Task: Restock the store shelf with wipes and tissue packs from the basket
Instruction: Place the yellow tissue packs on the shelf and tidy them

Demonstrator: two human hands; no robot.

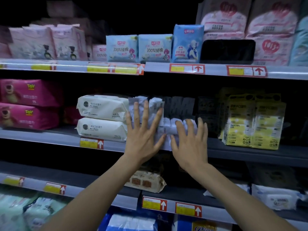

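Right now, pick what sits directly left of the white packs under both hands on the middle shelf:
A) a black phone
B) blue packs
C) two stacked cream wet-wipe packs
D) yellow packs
C: the cream wet-wipe packs lie stacked in two, right beside the white packs that the left hand and right hand press on; the yellow packs stand further to the right.

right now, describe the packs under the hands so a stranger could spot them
On the middle shelf, between the stacked cream wet-wipe packs and the yellow packs, a row of thin white packs stands on edge. Unlike the flat cream stack, they are upright and white, with the left hand and right hand pressed on them.
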